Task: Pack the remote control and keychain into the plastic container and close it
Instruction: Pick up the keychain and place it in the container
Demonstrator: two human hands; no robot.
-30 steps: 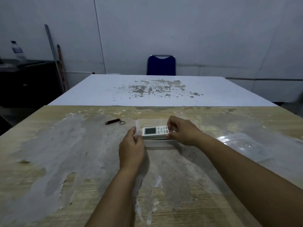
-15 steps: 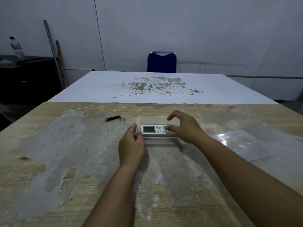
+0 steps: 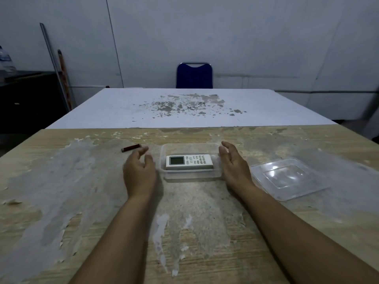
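A white remote control (image 3: 189,162) lies flat inside the clear plastic container (image 3: 190,147) at the middle of the worn wooden table. My left hand (image 3: 139,171) hovers just left of the container, fingers apart and holding nothing. On the container's right side my right hand (image 3: 233,165) is open too, palm turned inward, apart from the wall. The keychain (image 3: 130,148), a small dark red stick, rests on the table just beyond my left fingertips; its ring is hidden behind them. The clear lid (image 3: 287,178) lies to the right of my right hand.
A second, white table (image 3: 184,107) with a scuffed patch adjoins the far edge of the wooden one. A blue chair (image 3: 194,75) stands behind it at the wall. A dark cabinet (image 3: 26,99) and leaning poles (image 3: 59,66) are at the far left.
Both hands have let go of the remote, which now lies in the container. The hands have spread apart to either side of the container.
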